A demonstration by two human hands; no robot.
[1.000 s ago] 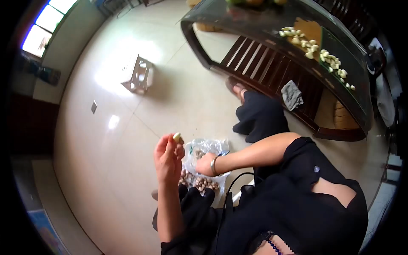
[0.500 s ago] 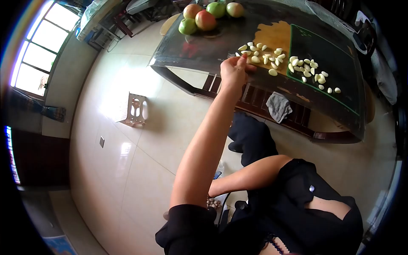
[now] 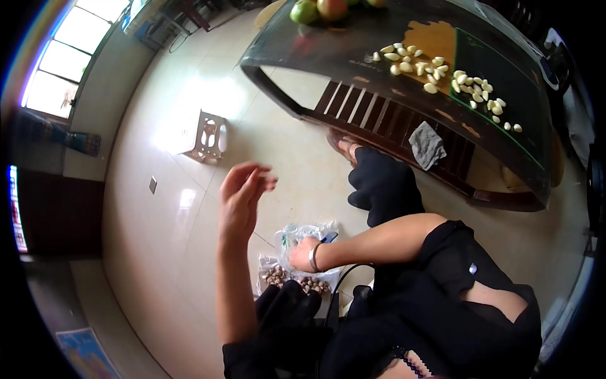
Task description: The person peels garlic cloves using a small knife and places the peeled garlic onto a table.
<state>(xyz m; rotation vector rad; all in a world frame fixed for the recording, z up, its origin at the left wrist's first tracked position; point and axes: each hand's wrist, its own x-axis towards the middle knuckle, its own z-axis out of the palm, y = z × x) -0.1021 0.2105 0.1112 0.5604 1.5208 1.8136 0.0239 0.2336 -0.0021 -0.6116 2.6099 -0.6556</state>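
My left hand (image 3: 243, 189) is raised over the floor, away from the table. Its fingers are loosely bent and somewhat blurred, and nothing shows between them. Lower down, my right hand (image 3: 304, 254), with a silver bangle at the wrist, is closed at a clear plastic bag (image 3: 287, 235); its fingertips are hidden. A blue object (image 3: 329, 238) lies just beside that hand. Below it, small brownish unpeeled cloves (image 3: 312, 284) lie on plastic. Peeled garlic cloves (image 3: 430, 88) are scattered along the table edge and over a green-edged dark board (image 3: 505, 95).
The dark table (image 3: 303, 63) carries several apple-like fruits (image 3: 304, 11) at its far left. A grey cloth (image 3: 427, 145) hangs on the slatted shelf (image 3: 379, 117) below. A plastic stool (image 3: 211, 136) stands on the tiled floor. A black cord (image 3: 344, 275) runs near my right wrist.
My left hand has drawn back from the cloves on the table, down and to the left. My view has tilted down, bringing my right hand and the plastic bag into sight.
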